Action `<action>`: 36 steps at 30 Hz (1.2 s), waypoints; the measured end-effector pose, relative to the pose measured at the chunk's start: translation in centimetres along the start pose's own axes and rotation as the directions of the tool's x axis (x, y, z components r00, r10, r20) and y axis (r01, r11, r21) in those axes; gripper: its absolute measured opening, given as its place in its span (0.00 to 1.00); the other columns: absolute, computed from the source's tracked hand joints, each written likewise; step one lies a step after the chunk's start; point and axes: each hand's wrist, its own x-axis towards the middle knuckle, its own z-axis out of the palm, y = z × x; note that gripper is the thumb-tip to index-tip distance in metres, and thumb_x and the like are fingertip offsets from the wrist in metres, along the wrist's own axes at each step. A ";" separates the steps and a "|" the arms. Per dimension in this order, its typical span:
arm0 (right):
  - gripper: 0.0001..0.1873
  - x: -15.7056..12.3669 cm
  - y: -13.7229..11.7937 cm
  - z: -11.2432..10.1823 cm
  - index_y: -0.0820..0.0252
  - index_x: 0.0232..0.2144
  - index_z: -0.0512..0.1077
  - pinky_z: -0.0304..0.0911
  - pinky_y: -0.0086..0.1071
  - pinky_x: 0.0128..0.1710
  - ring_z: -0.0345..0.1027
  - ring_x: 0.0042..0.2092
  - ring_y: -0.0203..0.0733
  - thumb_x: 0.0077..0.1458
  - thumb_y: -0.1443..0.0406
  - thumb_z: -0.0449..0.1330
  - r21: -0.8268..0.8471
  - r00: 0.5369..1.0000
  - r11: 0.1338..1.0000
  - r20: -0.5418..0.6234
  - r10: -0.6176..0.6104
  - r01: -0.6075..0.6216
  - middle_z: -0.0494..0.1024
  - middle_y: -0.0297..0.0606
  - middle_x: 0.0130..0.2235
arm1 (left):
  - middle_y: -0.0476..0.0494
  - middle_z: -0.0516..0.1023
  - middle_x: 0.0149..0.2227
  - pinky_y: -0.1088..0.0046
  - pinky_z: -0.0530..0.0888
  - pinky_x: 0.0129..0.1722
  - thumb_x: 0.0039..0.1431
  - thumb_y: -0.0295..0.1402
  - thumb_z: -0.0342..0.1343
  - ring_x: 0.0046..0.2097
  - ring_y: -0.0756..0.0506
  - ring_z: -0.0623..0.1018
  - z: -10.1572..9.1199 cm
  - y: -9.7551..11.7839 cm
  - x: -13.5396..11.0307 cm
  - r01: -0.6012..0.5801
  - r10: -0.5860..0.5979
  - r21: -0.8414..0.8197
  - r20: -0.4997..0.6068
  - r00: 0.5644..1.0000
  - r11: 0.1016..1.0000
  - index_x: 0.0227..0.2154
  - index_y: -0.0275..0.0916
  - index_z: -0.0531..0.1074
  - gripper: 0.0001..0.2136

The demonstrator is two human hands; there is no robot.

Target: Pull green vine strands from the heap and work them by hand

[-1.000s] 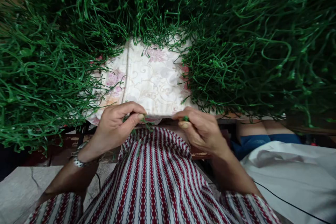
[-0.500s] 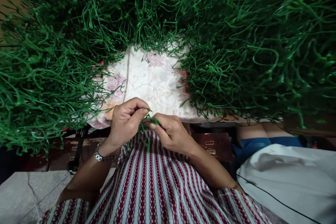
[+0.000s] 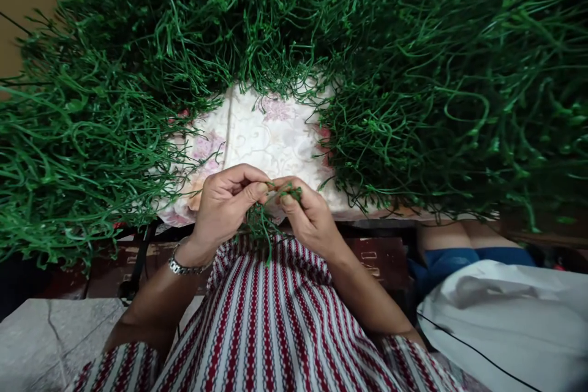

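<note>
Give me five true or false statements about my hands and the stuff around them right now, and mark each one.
1. The left hand and right hand both pinch a small bunch of green stems. True.
2. A metal band sits on the right wrist. False: the metal band is on the left wrist.
3. The cloth beyond the hands is plain blue. False: the cloth is pale with a flower pattern.
4. A heap of green stems surrounds the cloth on the left, far and right sides. True.
5. The person's garment is striped red and white. True.
</note>
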 end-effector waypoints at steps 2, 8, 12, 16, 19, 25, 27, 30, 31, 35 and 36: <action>0.11 -0.1 0.4 0.9 0.61 0.32 0.63 0.59 0.27 0.33 0.62 0.32 0.32 0.62 0.61 0.46 0.081 0.995 0.992 0.038 0.097 -0.099 0.68 0.35 0.30 | 0.51 0.73 0.20 0.78 0.67 0.23 0.48 0.30 0.61 0.23 0.53 0.70 0.2 -0.5 -0.1 -0.027 0.027 0.012 -0.038 0.999 1.000 0.25 0.38 0.75 0.02; 0.16 -0.6 0.4 1.8 0.61 0.32 0.61 0.54 0.25 0.29 0.54 0.29 0.31 0.60 0.53 0.48 0.212 0.979 0.955 0.052 0.198 -0.205 0.61 0.30 0.27 | 0.51 0.72 0.23 0.78 0.67 0.27 0.49 0.26 0.58 0.27 0.52 0.70 0.9 -1.1 0.1 -0.168 0.195 0.172 -0.153 0.969 0.971 0.24 0.38 0.74 0.02; 0.19 -0.3 0.5 2.0 0.62 0.31 0.63 0.51 0.24 0.28 0.50 0.30 0.31 0.52 0.51 0.57 0.194 0.976 0.957 0.029 0.214 -0.216 0.58 0.30 0.28 | 0.50 0.70 0.25 0.77 0.66 0.29 0.51 0.23 0.54 0.28 0.52 0.69 1.5 -1.0 0.1 -0.200 0.236 0.274 -0.106 0.966 0.941 0.25 0.37 0.73 0.05; 0.16 -0.1 0.8 2.0 0.63 0.27 0.63 0.49 0.23 0.26 0.49 0.28 0.29 0.51 0.56 0.59 0.333 0.958 0.900 0.153 0.244 -0.282 0.56 0.29 0.26 | 0.51 0.71 0.24 0.78 0.65 0.26 0.50 0.23 0.54 0.27 0.53 0.69 1.5 -1.1 0.1 -0.085 0.104 0.197 -0.090 0.991 0.977 0.24 0.37 0.73 0.05; 0.14 -0.2 0.9 2.0 0.63 0.25 0.61 0.49 0.23 0.25 0.49 0.26 0.28 0.54 0.58 0.56 0.363 0.954 0.883 0.149 0.261 -0.298 0.56 0.29 0.24 | 0.53 0.70 0.21 0.80 0.63 0.24 0.48 0.25 0.57 0.25 0.54 0.68 1.5 -1.4 0.5 -0.014 0.024 0.077 -0.130 0.991 0.997 0.23 0.37 0.72 0.02; 0.14 -0.6 0.6 2.1 0.61 0.21 0.60 0.51 0.23 0.24 0.51 0.23 0.28 0.55 0.61 0.54 0.170 0.986 0.972 -0.028 0.167 -0.160 0.59 0.28 0.21 | 0.54 0.65 0.20 0.80 0.60 0.21 0.47 0.25 0.57 0.22 0.55 0.64 2.4 -1.5 0.5 -0.004 -0.017 -0.102 -0.203 0.979 0.995 0.23 0.37 0.68 0.03; 0.12 -0.8 0.4 2.3 0.61 0.21 0.61 0.52 0.24 0.23 0.52 0.22 0.28 0.55 0.63 0.54 0.072 0.989 0.993 -0.112 0.101 -0.094 0.61 0.28 0.20 | 0.54 0.65 0.20 0.80 0.60 0.20 0.48 0.26 0.56 0.22 0.55 0.64 2.7 -1.4 0.4 0.000 -0.023 -0.113 -0.203 0.979 0.994 0.23 0.37 0.68 0.03; 0.08 -1.3 -0.1 2.9 0.61 0.23 0.65 0.54 0.25 0.24 0.56 0.22 0.29 0.54 0.67 0.53 -0.059 0.983 0.998 -0.184 -0.028 0.017 0.66 0.30 0.21 | 0.54 0.64 0.20 0.80 0.60 0.20 0.48 0.25 0.56 0.21 0.55 0.64 2.7 -1.3 1.1 -0.015 -0.010 -0.112 -0.222 0.975 0.994 0.23 0.37 0.67 0.03; 0.07 -1.5 -0.3 3.1 0.61 0.24 0.66 0.55 0.25 0.23 0.58 0.22 0.30 0.53 0.69 0.52 -0.085 0.979 0.993 -0.177 -0.096 0.082 0.67 0.31 0.21 | 0.54 0.64 0.19 0.80 0.59 0.19 0.47 0.25 0.55 0.20 0.55 0.64 2.5 -1.2 1.6 -0.040 0.007 -0.122 -0.258 0.966 0.992 0.23 0.37 0.66 0.03; 0.06 -2.3 -1.4 2.1 0.62 0.25 0.68 0.57 0.27 0.23 0.60 0.22 0.32 0.49 0.73 0.52 -0.102 0.951 0.954 -0.100 -0.293 0.283 0.69 0.32 0.21 | 0.55 0.64 0.18 0.79 0.59 0.17 0.46 0.25 0.55 0.17 0.56 0.61 1.4 -0.3 3.5 -0.181 0.108 -0.153 -0.393 0.913 0.972 0.22 0.38 0.64 0.05; 0.06 -2.6 -1.8 1.0 0.62 0.27 0.68 0.57 0.27 0.23 0.61 0.22 0.32 0.48 0.74 0.52 -0.126 0.946 0.952 -0.129 -0.296 0.280 0.69 0.33 0.21 | 0.54 0.65 0.19 0.78 0.61 0.18 0.46 0.26 0.56 0.19 0.55 0.64 1.2 -0.1 3.7 -0.160 0.114 -0.111 -0.339 0.934 0.981 0.23 0.38 0.66 0.04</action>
